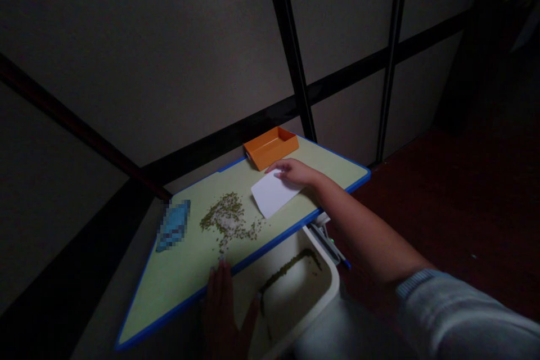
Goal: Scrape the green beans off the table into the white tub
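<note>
My right hand (292,172) grips a white flat card (272,194) with rounded corners, thumb on top, tilted over the yellow-green table (169,292). Left of the card spreads a pile of small greenish grains mixed with whitish ones (228,216). Some loose grains lie between the pile and the card. My left hand (221,309) is at the table's front edge, fingers stretched out and thumb apart, fingertips just short of the pile. Under that edge, a white tub (333,287) holds greenish grains along its inner wall (291,264).
An orange open tray (270,149) stands at the table's back edge. A blurred blue packet (174,225) lies at the left. Blue trim (367,174) borders the table, and a panelled wall (202,56) with dark strips rises behind. The floor at the right is dark red.
</note>
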A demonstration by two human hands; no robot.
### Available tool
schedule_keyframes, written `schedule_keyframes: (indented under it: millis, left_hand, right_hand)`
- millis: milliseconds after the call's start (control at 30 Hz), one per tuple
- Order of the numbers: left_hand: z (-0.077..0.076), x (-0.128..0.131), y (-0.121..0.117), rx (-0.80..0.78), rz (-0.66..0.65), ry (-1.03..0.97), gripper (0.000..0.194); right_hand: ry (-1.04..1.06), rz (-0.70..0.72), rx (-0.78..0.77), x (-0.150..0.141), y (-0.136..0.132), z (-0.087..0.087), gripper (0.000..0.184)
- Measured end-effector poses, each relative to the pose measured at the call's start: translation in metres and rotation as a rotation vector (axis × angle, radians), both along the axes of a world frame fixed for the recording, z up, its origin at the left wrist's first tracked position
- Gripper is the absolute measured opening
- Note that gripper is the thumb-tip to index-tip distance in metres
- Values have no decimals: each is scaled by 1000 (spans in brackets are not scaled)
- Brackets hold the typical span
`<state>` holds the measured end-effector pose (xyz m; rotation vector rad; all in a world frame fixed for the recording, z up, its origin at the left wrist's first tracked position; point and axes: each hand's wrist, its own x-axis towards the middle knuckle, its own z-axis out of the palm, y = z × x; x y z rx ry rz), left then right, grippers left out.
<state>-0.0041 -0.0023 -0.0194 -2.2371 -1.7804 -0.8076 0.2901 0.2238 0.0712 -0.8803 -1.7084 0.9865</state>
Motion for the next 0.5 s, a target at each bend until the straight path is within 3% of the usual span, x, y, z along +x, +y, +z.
schedule_keyframes:
  millis: [167,500]
  left_hand:
    - [-2,-2,2,10,2,2,72]
    - [1,0,0,3,-2,16,71]
  right_hand:
    - [69,-46,19,0,-3,5,31]
    - [33,32,-9,-3,-7,6,31]
